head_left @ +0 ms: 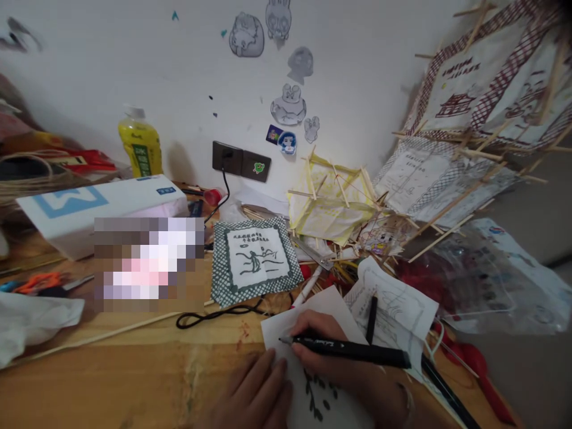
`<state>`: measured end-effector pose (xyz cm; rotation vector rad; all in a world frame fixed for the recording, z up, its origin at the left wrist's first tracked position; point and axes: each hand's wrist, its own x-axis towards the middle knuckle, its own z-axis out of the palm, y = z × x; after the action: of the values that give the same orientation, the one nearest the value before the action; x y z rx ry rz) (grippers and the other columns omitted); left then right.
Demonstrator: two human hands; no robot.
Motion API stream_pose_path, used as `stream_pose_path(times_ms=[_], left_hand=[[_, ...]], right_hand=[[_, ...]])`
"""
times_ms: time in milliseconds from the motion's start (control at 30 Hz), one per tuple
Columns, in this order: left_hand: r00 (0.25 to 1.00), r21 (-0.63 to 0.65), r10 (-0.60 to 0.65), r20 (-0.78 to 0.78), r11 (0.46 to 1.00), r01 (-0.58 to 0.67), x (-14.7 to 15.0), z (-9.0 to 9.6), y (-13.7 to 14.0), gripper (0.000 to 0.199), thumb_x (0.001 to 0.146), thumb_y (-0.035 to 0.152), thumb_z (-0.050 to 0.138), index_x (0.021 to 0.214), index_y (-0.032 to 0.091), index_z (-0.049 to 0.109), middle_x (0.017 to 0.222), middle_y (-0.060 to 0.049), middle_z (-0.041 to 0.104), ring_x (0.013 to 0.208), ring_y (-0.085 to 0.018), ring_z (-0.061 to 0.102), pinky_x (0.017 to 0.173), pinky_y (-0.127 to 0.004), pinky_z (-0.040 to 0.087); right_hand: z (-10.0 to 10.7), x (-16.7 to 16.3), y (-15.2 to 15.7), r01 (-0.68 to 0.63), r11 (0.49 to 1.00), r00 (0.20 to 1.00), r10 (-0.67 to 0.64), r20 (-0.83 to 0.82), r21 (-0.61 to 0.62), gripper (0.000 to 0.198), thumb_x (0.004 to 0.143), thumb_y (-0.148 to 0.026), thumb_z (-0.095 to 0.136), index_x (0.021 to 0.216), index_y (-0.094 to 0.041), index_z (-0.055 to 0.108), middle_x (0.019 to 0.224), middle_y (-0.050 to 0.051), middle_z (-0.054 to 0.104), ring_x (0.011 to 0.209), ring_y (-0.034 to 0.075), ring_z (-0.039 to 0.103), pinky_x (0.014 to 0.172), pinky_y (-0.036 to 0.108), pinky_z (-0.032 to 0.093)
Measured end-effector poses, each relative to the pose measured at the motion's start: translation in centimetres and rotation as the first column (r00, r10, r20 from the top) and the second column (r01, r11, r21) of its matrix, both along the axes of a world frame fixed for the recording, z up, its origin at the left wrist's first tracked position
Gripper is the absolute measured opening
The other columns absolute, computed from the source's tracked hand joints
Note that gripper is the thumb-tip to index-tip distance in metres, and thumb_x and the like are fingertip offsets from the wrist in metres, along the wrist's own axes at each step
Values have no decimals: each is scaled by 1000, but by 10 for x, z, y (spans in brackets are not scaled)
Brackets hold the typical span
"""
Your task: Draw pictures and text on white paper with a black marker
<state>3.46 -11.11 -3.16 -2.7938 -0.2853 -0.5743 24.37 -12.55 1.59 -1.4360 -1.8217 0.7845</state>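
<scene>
My right hand (328,348) grips a black marker (357,350), its tip pointing left, close above the upper left part of a white sheet of paper (279,328). Dark leaves on a branch are drawn lower on that sheet, partly under my right hand and wrist. My left hand (257,393) lies flat at the sheet's left edge, fingers stretched out. Just beyond the sheet lies a finished-looking drawing with a dark green patterned border (254,259). To the right is a paper with a pencil sketch (395,310), with a black marker cap (372,319) lying on it.
Paper-and-stick lantern frames, one yellow (333,202) and others stacked (465,107), stand at the right back. A white box (102,205), a yellow drink bottle (140,143) and orange-handled scissors (42,281) are at left. A black cord (218,314) crosses the wooden table.
</scene>
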Motion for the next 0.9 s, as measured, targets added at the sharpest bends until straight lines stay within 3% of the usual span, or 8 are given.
stream_pose_path(times_ms=[167, 267, 367, 467, 600, 700, 900], left_hand=[[996, -40, 19, 88, 999, -15, 4, -27, -3, 42, 75, 16, 58, 117, 14, 59, 126, -16, 60, 113, -41, 55, 92, -49, 45], [996, -105, 35, 81, 994, -26, 4, -41, -5, 46, 76, 16, 57, 122, 16, 57, 131, -15, 56, 122, -40, 48, 99, -50, 40], [995, -105, 48, 92, 994, -38, 3, -43, -7, 45, 78, 18, 56, 122, 16, 57, 133, -15, 54, 124, -40, 45, 100, -50, 39], [994, -74, 43, 97, 997, -36, 3, -38, -8, 45, 76, 16, 56, 122, 16, 58, 133, -16, 55, 121, -41, 48, 97, -50, 42], [996, -173, 78, 45, 982, -69, 4, -28, -10, 44, 79, 17, 56, 123, 17, 58, 133, -14, 55, 125, -36, 45, 102, -47, 39], [997, -213, 78, 14, 974, -73, 3, -14, -10, 42, 82, 18, 55, 123, 17, 59, 132, -14, 56, 124, -35, 48, 102, -46, 39], [999, -188, 28, -29, 982, -33, 0, 13, -5, 41, 81, 13, 52, 121, 16, 60, 129, -13, 59, 116, -33, 56, 94, -42, 46]], right_hand=[[12, 0, -4, -48, 999, 998, 48, 44, -4, 6, 80, -23, 57, 85, -22, 58, 83, 2, 63, 72, 17, 56, 67, 27, 47], [9, 1, -1, -90, 996, 992, 87, 87, 22, 6, 79, -26, 58, 84, -23, 58, 80, 2, 62, 70, 17, 56, 65, 27, 47], [0, 2, 3, -101, 994, 987, 96, 129, 30, 5, 76, -25, 60, 80, -24, 57, 74, 1, 61, 66, 18, 55, 60, 27, 45], [-3, 2, 4, -105, 994, 982, 99, 160, 32, 4, 77, -24, 58, 80, -23, 56, 75, 1, 61, 66, 17, 56, 60, 27, 45], [-2, 1, 4, -137, 987, 976, 119, 181, 88, 3, 76, -24, 57, 78, -22, 56, 72, 1, 61, 63, 17, 56, 58, 27, 45], [-4, 2, 4, -149, 980, 973, 122, 195, 133, 5, 75, -25, 56, 79, -22, 57, 72, 2, 62, 65, 19, 57, 60, 29, 46], [-6, 3, 5, -146, 984, 969, 121, 217, 99, 2, 77, -24, 57, 78, -22, 58, 70, 0, 62, 65, 16, 56, 59, 27, 46]])
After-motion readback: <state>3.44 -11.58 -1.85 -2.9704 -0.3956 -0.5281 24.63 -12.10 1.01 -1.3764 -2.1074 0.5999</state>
